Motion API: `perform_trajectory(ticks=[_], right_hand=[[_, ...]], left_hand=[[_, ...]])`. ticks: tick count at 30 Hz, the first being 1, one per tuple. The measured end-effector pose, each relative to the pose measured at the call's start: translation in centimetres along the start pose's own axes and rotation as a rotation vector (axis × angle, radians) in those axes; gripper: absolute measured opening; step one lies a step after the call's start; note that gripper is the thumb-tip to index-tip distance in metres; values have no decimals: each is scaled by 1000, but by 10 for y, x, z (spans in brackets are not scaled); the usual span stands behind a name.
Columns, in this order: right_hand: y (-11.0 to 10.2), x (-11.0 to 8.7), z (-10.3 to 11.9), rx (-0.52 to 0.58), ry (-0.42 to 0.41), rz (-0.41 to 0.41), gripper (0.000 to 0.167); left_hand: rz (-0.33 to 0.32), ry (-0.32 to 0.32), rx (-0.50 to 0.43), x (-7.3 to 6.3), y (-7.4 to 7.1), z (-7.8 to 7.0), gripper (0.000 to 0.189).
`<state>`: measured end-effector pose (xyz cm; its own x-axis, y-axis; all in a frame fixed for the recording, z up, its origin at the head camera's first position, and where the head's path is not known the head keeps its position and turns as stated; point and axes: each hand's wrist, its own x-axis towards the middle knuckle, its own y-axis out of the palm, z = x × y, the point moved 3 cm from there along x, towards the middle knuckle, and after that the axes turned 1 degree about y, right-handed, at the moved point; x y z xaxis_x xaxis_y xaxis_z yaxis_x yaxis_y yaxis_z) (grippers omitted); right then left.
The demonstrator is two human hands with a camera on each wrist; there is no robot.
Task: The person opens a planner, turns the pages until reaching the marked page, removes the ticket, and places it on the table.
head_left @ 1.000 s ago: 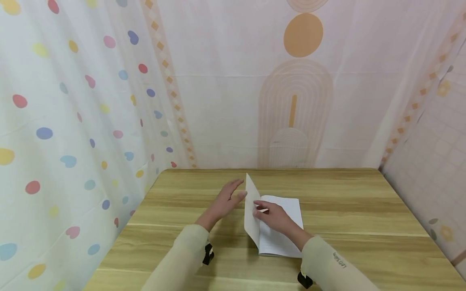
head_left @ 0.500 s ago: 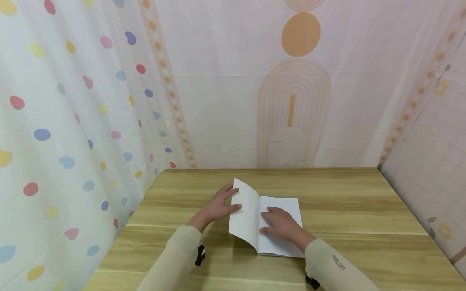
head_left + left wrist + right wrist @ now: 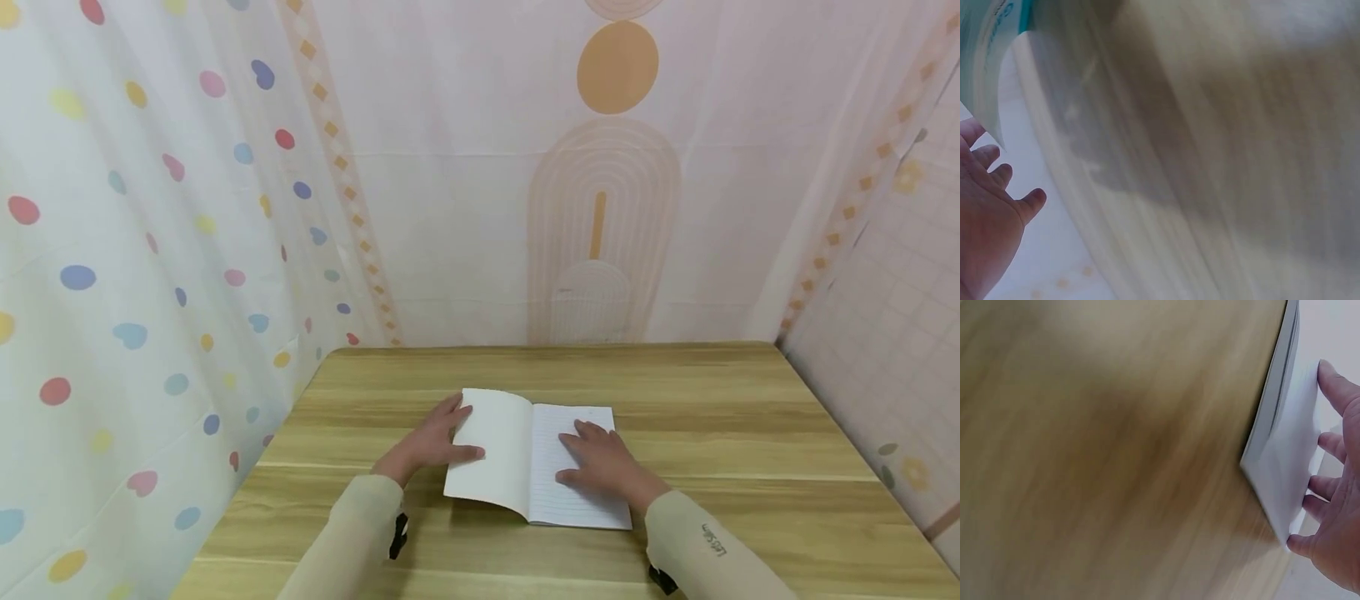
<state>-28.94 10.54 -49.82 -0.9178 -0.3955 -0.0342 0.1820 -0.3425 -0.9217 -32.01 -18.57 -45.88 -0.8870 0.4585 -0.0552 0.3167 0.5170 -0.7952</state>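
An open notebook lies on the wooden table in the head view, its blank white cover leaf (image 3: 491, 450) folded to the left and bowed up from the tabletop. On the right is its lined page (image 3: 551, 492). My left hand (image 3: 429, 442) lies over the leaf's outer edge, thumb and a finger on the white side. The left wrist view catches the cover's green outside (image 3: 985, 69) with teal lettering, hiding some fingertips. My right hand (image 3: 603, 462) rests with spread fingers on the lined page; in the right wrist view, its fingertips touch the paper near the page edge (image 3: 1285, 469).
The wood-grain table (image 3: 712, 417) extends around the notebook on all sides. A dotted curtain (image 3: 172, 250) hangs at the left, and a pale patterned curtain (image 3: 450, 208) stands behind the table's far edge. Dark straps with small devices sit at both wrists.
The cover leaf has swung left from nearly upright to low over the table, with my left hand moving left and down along it. My right hand has left the leaf and spread on the page.
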Motion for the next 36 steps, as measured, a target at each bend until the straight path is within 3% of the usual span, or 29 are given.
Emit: perform_trajectory(ticks=[8, 20, 28, 36], right_hand=[[-3, -7, -20, 18, 54, -5, 72], [-10, -22, -30, 12, 19, -30, 72], [-11, -22, -34, -89, -5, -123, 66], [-11, -15, -51, -78, 153, -120, 80]], left_hand=[[28, -33, 141, 0, 14, 14, 98], [58, -42, 203, -4, 38, 21, 99], [53, -38, 243, -3, 45, 27, 102], [65, -18, 288, 0, 50, 33, 103]])
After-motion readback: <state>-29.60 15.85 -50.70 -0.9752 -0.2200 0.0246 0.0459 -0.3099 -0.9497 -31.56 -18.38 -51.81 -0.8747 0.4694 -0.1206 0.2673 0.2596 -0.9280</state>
